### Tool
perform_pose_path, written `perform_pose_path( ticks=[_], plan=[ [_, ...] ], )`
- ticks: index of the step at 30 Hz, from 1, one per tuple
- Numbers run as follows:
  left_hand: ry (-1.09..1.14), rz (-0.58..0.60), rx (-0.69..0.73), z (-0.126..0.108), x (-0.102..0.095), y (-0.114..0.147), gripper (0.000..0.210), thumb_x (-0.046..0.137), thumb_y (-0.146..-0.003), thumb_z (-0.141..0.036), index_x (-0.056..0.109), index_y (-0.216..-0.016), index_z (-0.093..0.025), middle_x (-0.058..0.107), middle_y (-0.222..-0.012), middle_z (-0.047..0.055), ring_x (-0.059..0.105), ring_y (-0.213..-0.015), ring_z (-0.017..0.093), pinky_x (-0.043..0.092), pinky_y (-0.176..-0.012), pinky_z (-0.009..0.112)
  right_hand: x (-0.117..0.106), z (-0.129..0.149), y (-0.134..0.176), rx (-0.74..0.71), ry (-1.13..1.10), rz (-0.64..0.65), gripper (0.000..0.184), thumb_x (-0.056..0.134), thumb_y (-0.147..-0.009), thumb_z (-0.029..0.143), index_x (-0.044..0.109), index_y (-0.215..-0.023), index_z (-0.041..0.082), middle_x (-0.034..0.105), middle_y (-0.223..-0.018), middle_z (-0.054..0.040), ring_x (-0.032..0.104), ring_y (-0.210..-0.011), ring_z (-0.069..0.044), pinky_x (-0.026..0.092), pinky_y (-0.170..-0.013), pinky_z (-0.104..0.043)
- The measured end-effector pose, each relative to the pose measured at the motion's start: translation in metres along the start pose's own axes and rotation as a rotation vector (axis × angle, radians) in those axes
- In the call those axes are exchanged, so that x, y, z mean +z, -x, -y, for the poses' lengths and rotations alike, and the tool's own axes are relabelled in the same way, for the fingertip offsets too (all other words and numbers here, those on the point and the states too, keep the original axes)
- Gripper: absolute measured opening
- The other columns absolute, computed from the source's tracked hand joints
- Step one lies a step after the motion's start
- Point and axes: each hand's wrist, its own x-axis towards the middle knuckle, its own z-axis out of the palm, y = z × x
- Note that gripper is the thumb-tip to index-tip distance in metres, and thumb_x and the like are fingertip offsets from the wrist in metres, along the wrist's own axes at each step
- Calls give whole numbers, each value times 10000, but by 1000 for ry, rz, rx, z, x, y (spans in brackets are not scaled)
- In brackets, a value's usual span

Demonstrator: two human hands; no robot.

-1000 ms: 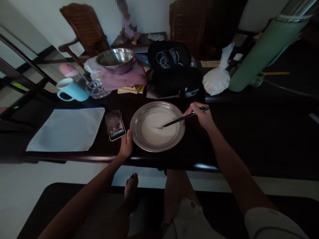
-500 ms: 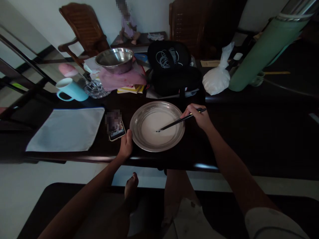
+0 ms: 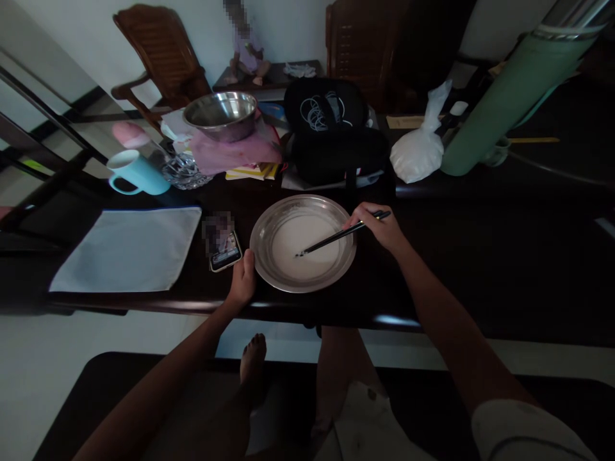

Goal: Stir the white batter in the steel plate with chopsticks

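Observation:
A wide metal basin sits near the table's front edge, with a milky white liquid across its bottom. My left hand grips the basin's left side, thumb up along the rim; its other fingers are mostly hidden. Over the right rim, my right hand is closed around a pair of black chopsticks. They slant down to the left, and their tips are in the liquid, with white bits on them. Just left of the basin lies a phone with its screen lit.
A white zip pouch and blue mug are at left. Behind the basin are a steel bowl on pink cloth and a black case. A tied bag of white powder and green flask stand right. A person sits beyond.
My right hand and the chopsticks have shifted slightly left, so the tips sit further left and a little nearer me in the liquid. My left hand and the basin stay in place.

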Motion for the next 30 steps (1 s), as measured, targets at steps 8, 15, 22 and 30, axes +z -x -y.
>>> perform_pose_path(
  ticks=[8,15,22,30],
  plan=[
    [-30,-3,8,1,0,0,638,343,-839,-761,473,-540,-212,488,-530,14,502,-585,179,453,-626,320,-6,-1,-3,-24,-3,-126,434,588,-875,548,630,-602,214,723,-631,-17,703,-639,-172,552,-710,-333],
    [3,-15,0,4,0,-1,589,392,-871,-688,528,-574,-197,513,-539,19,560,-629,197,482,-651,319,2,-3,0,-20,39,32,352,613,-874,511,669,-684,220,752,-727,-17,731,-802,-192,545,-823,-342],
    [9,-9,7,2,0,-1,599,394,-871,-690,534,-568,-194,540,-540,30,586,-640,207,496,-646,320,-5,-3,-3,-21,-23,-107,432,575,-896,515,623,-597,207,712,-621,-14,697,-621,-161,547,-688,-319],
    [37,-11,-19,4,0,0,592,407,-857,-701,534,-579,-195,537,-546,28,579,-645,204,496,-645,316,-2,-2,-1,-32,33,-38,349,611,-883,494,667,-681,215,755,-735,-22,726,-780,-182,539,-813,-337]
  ],
)
